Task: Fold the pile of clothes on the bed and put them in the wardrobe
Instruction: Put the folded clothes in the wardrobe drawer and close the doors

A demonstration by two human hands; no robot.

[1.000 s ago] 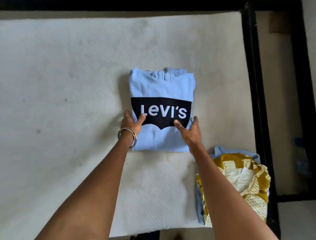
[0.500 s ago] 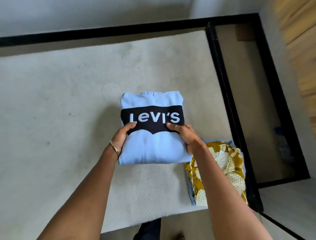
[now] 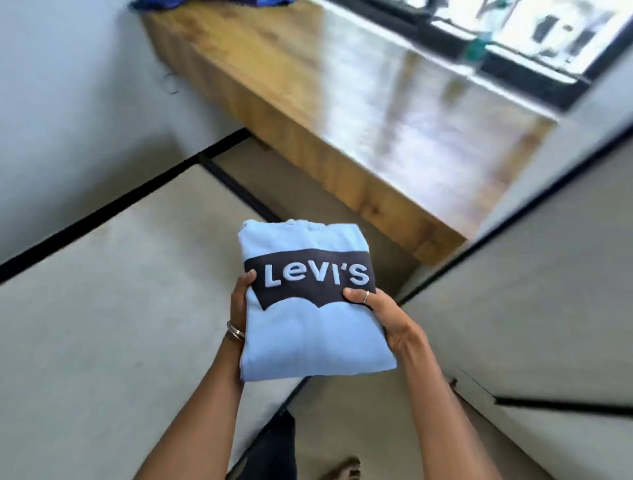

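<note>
A folded light-blue sweatshirt (image 3: 308, 335) with a black logo panel is lifted in the air in front of me, over the bed's right edge. My left hand (image 3: 241, 301) grips its left side, thumb on top and fingers hidden underneath. My right hand (image 3: 383, 315) grips the right side the same way, thumb with a ring lying on the logo panel. The bed (image 3: 102, 325) with its pale mattress lies at the lower left. No wardrobe is visible.
A long wooden desk (image 3: 342, 113) runs along the wall under a window (image 3: 534, 37) at the upper right. Blue cloth (image 3: 205, 3) lies at the desk's far end. A second pale mattress (image 3: 548, 274) with a black frame lies on the right. My foot (image 3: 342, 469) stands on the floor between.
Both hands took hold of the folded sweatshirt and lifted it off the bed. My view has swung to the right; the yellow pile of clothes is out of sight.
</note>
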